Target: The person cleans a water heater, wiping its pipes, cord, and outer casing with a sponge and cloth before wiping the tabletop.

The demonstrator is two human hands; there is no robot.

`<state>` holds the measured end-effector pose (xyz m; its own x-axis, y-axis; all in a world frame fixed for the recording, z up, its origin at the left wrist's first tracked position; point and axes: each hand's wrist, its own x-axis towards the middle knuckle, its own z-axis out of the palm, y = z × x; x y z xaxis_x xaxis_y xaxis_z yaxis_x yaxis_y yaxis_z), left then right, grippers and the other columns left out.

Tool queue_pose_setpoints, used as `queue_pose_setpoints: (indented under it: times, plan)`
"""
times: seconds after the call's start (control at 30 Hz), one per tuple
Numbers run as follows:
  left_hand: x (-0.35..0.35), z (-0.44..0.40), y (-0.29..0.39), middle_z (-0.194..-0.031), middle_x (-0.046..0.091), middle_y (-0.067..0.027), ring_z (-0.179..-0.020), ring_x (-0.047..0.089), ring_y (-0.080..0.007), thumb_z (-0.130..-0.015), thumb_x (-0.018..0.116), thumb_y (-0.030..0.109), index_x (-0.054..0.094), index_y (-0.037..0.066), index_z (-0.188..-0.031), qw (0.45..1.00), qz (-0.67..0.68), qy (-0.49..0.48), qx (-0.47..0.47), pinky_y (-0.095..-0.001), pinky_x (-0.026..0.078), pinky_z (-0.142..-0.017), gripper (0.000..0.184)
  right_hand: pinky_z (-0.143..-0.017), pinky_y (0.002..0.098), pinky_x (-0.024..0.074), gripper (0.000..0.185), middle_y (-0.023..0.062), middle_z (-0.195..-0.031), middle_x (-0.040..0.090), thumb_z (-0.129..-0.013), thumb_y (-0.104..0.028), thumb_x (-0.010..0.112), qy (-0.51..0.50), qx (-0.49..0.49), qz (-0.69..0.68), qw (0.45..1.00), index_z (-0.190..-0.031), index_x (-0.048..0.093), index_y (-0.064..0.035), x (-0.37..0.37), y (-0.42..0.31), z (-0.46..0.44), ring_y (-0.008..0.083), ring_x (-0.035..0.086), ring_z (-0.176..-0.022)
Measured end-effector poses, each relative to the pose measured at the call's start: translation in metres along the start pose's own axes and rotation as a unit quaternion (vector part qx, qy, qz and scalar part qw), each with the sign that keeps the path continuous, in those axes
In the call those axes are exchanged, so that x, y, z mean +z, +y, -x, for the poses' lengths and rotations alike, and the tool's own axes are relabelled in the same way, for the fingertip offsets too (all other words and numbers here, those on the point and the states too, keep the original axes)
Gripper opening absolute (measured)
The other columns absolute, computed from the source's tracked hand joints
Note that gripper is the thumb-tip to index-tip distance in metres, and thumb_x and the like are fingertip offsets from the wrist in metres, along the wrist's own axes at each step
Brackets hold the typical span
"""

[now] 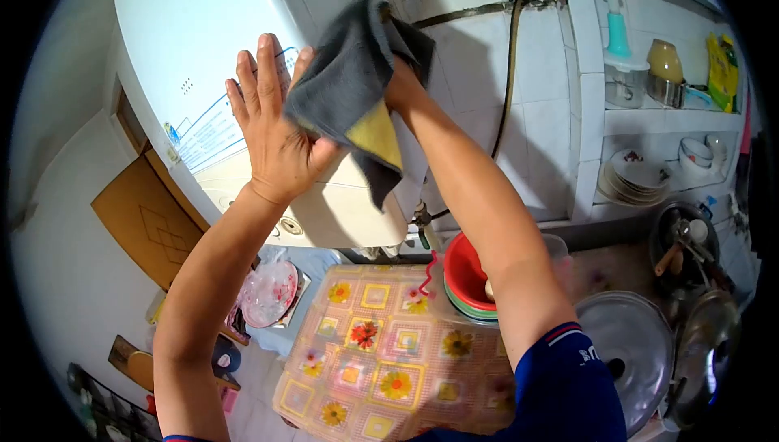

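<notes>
A white wall-mounted box [211, 28], which looks like a water heater, fills the upper left, with blue print on its front and a knob low down. Against that front my left hand [280, 146] lies flat, fingers stretched out and partly spread. My right hand [402, 85] holds a dark grey cloth [345, 77] with a yellow patch [377, 137] at the box's right side. The cloth hangs in folds, hiding most of the right hand's fingers and overlapping the edge of my left hand.
Below is a table with a flowered cover [398, 344], bearing a red bowl [466, 271] stacked on others. Large metal lids [625, 353] stand at the right. Tiled shelves [665, 121] hold plates, bowls and jars. A hose [511, 77] runs down the wall. A wooden door [150, 219] is at left.
</notes>
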<state>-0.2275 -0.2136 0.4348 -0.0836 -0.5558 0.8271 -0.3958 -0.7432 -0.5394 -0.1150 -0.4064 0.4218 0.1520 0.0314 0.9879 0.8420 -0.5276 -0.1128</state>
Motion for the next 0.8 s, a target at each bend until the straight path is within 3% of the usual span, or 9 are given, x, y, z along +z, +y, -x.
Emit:
queue_pose_setpoints:
  times: [0.13,0.23,0.4,0.53,0.57,0.63,0.67,0.77,0.8]
  plan:
    - [0.006,0.003,-0.003,-0.161,0.015,-0.0189,-0.149,0.006,-0.0408,-0.089,0.041,0.067,0.034,0.019,-0.152,1.0,-0.019,0.014,0.004,-0.0585,0.001,-0.116,0.08,-0.108,0.0408,0.0374,0.037,0.0176,-0.13,0.057,-0.09,-0.022,0.056,0.014,0.139,0.018,0.99,-0.123,0.061,-0.0063,0.013,0.065,0.051,0.0323,0.052,-0.123]
    - [0.006,0.002,-0.004,-0.161,0.015,-0.0192,-0.148,0.006,-0.0429,-0.089,0.043,0.065,0.036,0.021,-0.151,1.0,0.002,0.017,0.002,-0.0597,0.001,-0.116,0.077,-0.107,0.0407,0.038,0.037,0.0174,-0.13,0.057,-0.089,-0.021,0.056,0.021,0.151,0.1,0.983,-0.123,0.061,-0.0067,0.008,0.055,0.075,0.0323,0.053,-0.122]
    - [0.006,0.002,-0.002,-0.161,0.016,-0.019,-0.148,0.006,-0.045,-0.087,0.046,0.064,0.038,0.021,-0.151,1.0,0.011,0.015,-0.003,-0.0612,0.001,-0.115,0.077,-0.107,0.0404,0.0391,0.036,0.0171,-0.129,0.058,-0.089,-0.019,0.056,0.058,0.034,0.123,0.99,-0.122,0.061,-0.0073,-0.009,-0.013,0.044,0.0321,0.054,-0.121]
    - [0.005,0.003,-0.005,-0.161,0.015,-0.0187,-0.148,0.006,-0.0445,-0.087,0.048,0.061,0.036,0.02,-0.151,1.0,0.015,0.015,0.002,-0.0601,0.001,-0.115,0.077,-0.106,0.0402,0.04,0.035,0.0169,-0.129,0.058,-0.088,-0.017,0.056,0.007,-0.082,0.17,0.982,-0.121,0.062,-0.0078,-0.046,-0.1,0.005,0.032,0.055,-0.12]
    - [0.006,0.003,-0.005,-0.161,0.015,-0.0187,-0.148,0.006,-0.0443,-0.087,0.049,0.059,0.036,0.02,-0.152,1.0,0.022,0.019,0.006,-0.0598,0.001,-0.116,0.077,-0.106,0.0401,0.0401,0.036,0.0181,-0.129,0.058,-0.089,-0.018,0.056,0.032,-0.038,-0.277,0.96,-0.123,0.061,-0.0073,-0.023,-0.088,0.004,0.0332,0.056,-0.119]
    - [0.01,0.001,-0.003,-0.161,0.016,-0.0184,-0.149,0.007,-0.0413,-0.088,0.049,0.056,0.032,0.018,-0.153,0.999,0.018,0.039,0.011,-0.0572,0.0,-0.117,0.076,-0.106,0.0401,0.0403,0.037,0.0194,-0.13,0.058,-0.091,-0.019,0.055,0.052,0.013,-0.669,0.742,-0.125,0.06,-0.0069,0.001,-0.054,0.001,0.0344,0.056,-0.119]
    - [0.012,0.0,-0.002,-0.161,0.016,-0.0182,-0.15,0.008,-0.0383,-0.09,0.049,0.052,0.029,0.016,-0.154,0.998,0.014,0.061,0.015,-0.0546,0.0,-0.118,0.076,-0.105,0.0401,0.0414,0.038,0.0209,-0.13,0.058,-0.093,-0.021,0.053,0.022,0.009,-0.425,0.905,-0.128,0.057,-0.0061,0.003,-0.041,-0.002,0.036,0.056,-0.119]
    - [0.007,0.001,-0.004,-0.161,0.015,-0.0176,-0.149,0.006,-0.0411,-0.087,0.05,0.055,0.033,0.019,-0.153,1.0,0.016,0.026,-0.005,-0.0579,0.001,-0.117,0.077,-0.097,0.0351,0.0436,0.042,0.0176,-0.124,0.064,-0.099,-0.032,0.046,-0.035,0.155,-0.105,0.982,-0.124,0.06,-0.0012,0.005,-0.012,0.016,0.0272,0.057,-0.116]
    - [0.004,0.001,-0.002,-0.162,0.014,-0.0173,-0.149,0.005,-0.0431,-0.086,0.053,0.056,0.035,0.021,-0.152,1.0,0.021,0.017,0.004,-0.0601,0.001,-0.116,0.076,-0.095,0.0349,0.0443,0.041,0.0182,-0.126,0.063,-0.098,-0.033,0.047,-0.014,0.268,-0.204,0.941,-0.122,0.062,-0.0032,0.014,0.011,0.032,0.0277,0.059,-0.113]
